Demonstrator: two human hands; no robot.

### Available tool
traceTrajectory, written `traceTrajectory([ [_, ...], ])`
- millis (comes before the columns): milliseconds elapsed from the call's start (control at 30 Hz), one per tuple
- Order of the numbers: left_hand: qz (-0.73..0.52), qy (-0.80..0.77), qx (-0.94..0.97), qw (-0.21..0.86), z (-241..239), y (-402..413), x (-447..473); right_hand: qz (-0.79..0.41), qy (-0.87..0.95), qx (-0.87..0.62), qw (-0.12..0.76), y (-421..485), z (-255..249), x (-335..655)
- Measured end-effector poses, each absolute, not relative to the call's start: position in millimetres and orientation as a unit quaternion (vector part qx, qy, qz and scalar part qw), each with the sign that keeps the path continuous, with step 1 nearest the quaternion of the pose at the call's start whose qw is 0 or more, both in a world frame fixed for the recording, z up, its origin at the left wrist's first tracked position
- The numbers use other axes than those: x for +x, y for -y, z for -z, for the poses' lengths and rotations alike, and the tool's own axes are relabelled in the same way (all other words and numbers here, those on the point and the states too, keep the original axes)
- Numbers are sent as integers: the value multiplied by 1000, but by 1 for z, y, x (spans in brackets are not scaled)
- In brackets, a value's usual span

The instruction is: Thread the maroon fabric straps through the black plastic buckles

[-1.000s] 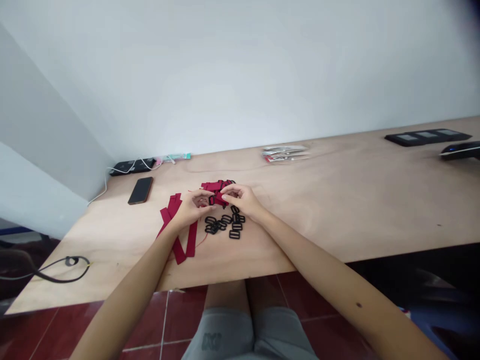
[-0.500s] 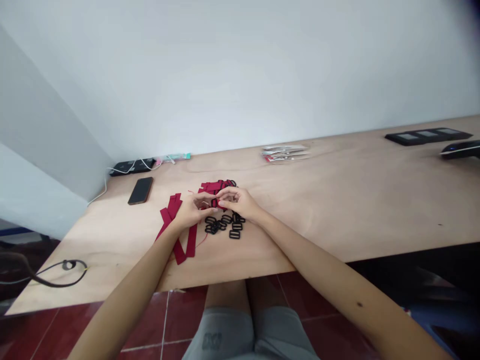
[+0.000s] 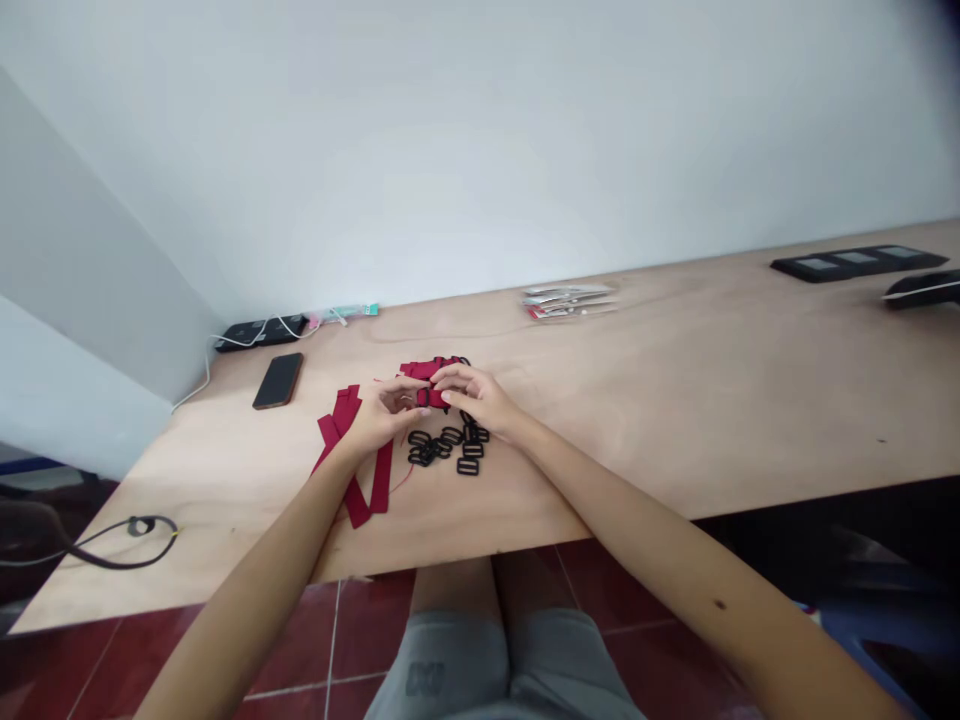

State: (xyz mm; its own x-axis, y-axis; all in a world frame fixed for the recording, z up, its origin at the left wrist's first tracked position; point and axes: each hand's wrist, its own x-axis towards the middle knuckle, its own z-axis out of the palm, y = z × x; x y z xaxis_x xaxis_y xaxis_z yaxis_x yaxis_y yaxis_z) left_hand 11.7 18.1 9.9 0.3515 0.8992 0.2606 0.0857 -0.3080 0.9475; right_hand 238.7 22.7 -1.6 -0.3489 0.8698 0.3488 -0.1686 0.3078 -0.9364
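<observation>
Pinching dark-red fabric strap (image 3: 433, 370) and black plastic buckle (image 3: 424, 398) betw. left hand (image 3: 382, 415) and right hand (image 3: 476, 397) for ctrl. Loose black buckles (image 3: 442, 447) adjacent, w/in reach.

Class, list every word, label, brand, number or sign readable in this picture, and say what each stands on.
None can be read: the dark print on the grey shorts is too blurred, and the printing on the stacked packets is too small.
</observation>
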Motion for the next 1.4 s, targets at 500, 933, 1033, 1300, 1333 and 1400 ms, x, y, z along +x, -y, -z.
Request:
traceTrajectory([
  [500,-446,-379,752,303,7,-25,11,-466,650,-276,533,-23,12,227],
  [933,-465,-417,764,163,2,-23,14,-466,558,-297,619,-25,4,229],
  [1033,-459,-407,766,193,5,-27,13,-569,496,-271,597,-20,-1,230],
  [1300,-439,-371,747,335,5,-28,15,-632,423,-237,605,-21,-4,230],
  [1333,-441,-370,739,349,5,-29,15,-629,423,-242,606,-23,-2,231],
  [1400,-446,-366,726,373,6,-29,16,-616,432,-259,605,-26,2,232],
])
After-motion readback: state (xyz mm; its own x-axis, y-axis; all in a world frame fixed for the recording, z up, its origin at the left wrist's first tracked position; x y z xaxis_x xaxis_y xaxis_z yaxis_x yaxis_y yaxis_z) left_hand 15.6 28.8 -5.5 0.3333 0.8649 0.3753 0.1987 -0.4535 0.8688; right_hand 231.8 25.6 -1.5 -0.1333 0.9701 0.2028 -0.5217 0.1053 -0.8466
